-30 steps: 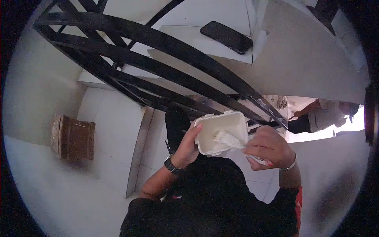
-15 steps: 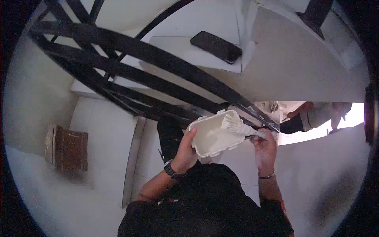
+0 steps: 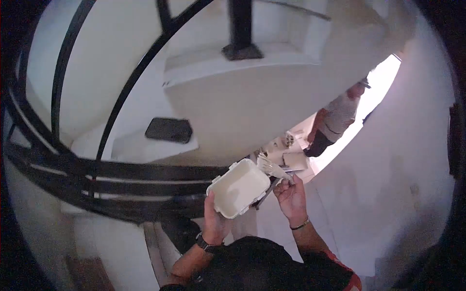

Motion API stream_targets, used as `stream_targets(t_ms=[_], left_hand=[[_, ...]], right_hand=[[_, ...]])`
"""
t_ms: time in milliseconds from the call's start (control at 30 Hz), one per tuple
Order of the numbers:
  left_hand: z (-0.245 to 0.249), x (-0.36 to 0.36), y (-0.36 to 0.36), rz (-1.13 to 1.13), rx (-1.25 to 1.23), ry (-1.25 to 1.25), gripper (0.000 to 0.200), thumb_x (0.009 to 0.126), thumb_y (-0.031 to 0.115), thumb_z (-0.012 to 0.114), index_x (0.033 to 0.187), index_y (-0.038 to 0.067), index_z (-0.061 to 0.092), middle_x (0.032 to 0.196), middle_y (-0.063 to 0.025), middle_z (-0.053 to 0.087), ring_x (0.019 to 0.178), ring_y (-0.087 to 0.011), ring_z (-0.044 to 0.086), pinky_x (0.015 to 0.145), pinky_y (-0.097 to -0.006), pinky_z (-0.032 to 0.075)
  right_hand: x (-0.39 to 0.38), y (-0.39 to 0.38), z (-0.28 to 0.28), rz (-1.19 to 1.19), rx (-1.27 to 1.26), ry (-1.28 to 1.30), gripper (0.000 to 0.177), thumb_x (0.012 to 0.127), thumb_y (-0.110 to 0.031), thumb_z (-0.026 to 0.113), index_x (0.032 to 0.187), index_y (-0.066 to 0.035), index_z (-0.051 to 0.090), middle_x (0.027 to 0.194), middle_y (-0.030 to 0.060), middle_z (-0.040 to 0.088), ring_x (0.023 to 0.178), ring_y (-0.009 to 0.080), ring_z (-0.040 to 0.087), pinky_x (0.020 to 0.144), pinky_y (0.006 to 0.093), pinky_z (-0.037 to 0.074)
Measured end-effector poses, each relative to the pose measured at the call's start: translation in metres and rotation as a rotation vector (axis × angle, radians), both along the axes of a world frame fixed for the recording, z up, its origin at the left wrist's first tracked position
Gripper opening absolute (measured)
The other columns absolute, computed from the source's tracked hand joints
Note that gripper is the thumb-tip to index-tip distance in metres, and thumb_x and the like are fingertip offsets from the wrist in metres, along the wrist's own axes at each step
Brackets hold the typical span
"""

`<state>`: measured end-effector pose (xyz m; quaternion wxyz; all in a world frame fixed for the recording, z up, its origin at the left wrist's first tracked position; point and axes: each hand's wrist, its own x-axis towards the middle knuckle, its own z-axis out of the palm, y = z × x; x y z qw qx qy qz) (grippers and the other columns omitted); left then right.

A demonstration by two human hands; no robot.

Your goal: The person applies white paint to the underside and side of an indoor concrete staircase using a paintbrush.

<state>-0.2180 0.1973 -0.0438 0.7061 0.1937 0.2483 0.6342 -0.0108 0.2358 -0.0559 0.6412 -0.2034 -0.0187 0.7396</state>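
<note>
My left hand (image 3: 214, 220) grips the near left side of a white plastic tub (image 3: 238, 189), its thumb on the rim. Pale, cream-white paint coats the inside of the tub, which is tilted toward me. In my right hand (image 3: 291, 200) is the handle of a paintbrush (image 3: 273, 168), the fingers closed round it. White paint clogs the brush's bristles, which point up and left beside the tub's right rim. A dark watch sits on my left wrist, a thin bracelet on my right.
Black metal railing (image 3: 131, 170) curves along the left, close behind the tub. A dark phone (image 3: 169, 130) lies on a white step. One railing post (image 3: 240, 29) stands on a ledge above. Another person (image 3: 337, 116) stands by a bright opening at the right.
The view has swung to the right, so the phone and railing now sit lower and farther left. The brush has moved from over the tub to beside its right rim.
</note>
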Motion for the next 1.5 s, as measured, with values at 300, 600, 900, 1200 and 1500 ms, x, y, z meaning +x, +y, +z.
stream_targets(t_ms=[300, 600, 900, 1200, 1500], left_hand=[[0.018, -0.001, 0.019, -0.131, 0.079, 0.045, 0.062, 0.092, 0.053, 0.035, 0.134, 0.006, 0.036, 0.131, -0.0130, 0.047, 0.117, -0.0309, 0.050, 0.089, -0.0520, 0.047], [0.025, 0.017, 0.011, -0.148, 0.140, 0.139, 0.061, 0.093, 0.053, 0.033, 0.135, 0.010, 0.035, 0.133, -0.0121, 0.046, 0.116, -0.0313, 0.051, 0.088, -0.0517, 0.048], [0.133, 0.069, 0.046, -0.360, 0.220, 0.128, 0.060, 0.094, 0.053, 0.030, 0.136, 0.010, 0.032, 0.135, -0.0119, 0.044, 0.121, -0.0293, 0.047, 0.093, -0.0503, 0.045], [0.169, 0.080, 0.046, -0.466, 0.292, 0.155, 0.059, 0.095, 0.052, 0.027, 0.138, 0.011, 0.034, 0.138, -0.0109, 0.042, 0.124, -0.0298, 0.044, 0.097, -0.0490, 0.040], [0.130, 0.048, 0.014, -0.483, 0.174, 0.190, 0.061, 0.096, 0.053, 0.025, 0.137, 0.008, 0.032, 0.136, -0.0137, 0.043, 0.121, -0.0293, 0.047, 0.095, -0.0499, 0.044]], right_hand=[[0.014, -0.011, -0.021, -0.353, 0.149, -0.172, 0.018, 0.093, -0.026, 0.052, 0.097, -0.009, 0.057, 0.075, 0.0022, 0.059, 0.073, 0.0152, 0.057, 0.073, 0.0340, 0.047], [0.024, -0.025, 0.001, -0.285, 0.139, -0.173, 0.019, 0.093, -0.028, 0.052, 0.093, -0.009, 0.057, 0.076, 0.0027, 0.058, 0.065, 0.0134, 0.053, 0.069, 0.0310, 0.044], [0.115, 0.042, 0.126, -0.608, 0.416, -0.234, 0.020, 0.093, -0.028, 0.053, 0.104, -0.012, 0.054, 0.084, -0.0007, 0.056, 0.069, 0.0091, 0.048, 0.066, 0.0282, 0.042], [0.201, 0.121, 0.259, -1.216, 0.586, -0.793, 0.025, 0.091, -0.024, 0.059, 0.102, -0.002, 0.059, 0.079, 0.0065, 0.065, 0.071, 0.0108, 0.061, 0.059, 0.0234, 0.048], [0.119, 0.089, 0.306, -1.308, 0.986, -1.676, 0.022, 0.090, -0.024, 0.060, 0.095, -0.003, 0.063, 0.081, 0.0054, 0.065, 0.073, 0.0094, 0.058, 0.065, 0.0244, 0.046]])
